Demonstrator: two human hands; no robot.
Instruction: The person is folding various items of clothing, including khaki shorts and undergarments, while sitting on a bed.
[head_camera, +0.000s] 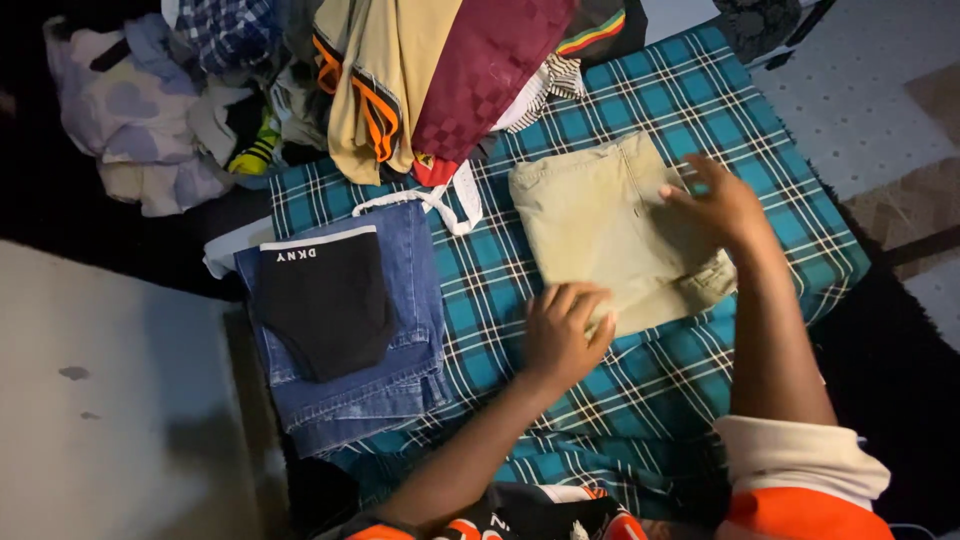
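A teal plaid blanket covers the surface under my hands, with a heap of unsorted clothes at its far edge. On the near left sit folded blue jeans, topped by black underwear. Right of them lies the folded khaki garment, soft and light by the look of it, likely to slump unless taken by its folded edges. My left hand presses flat on its near edge; my right hand rests open on its far right side, gripping nothing.
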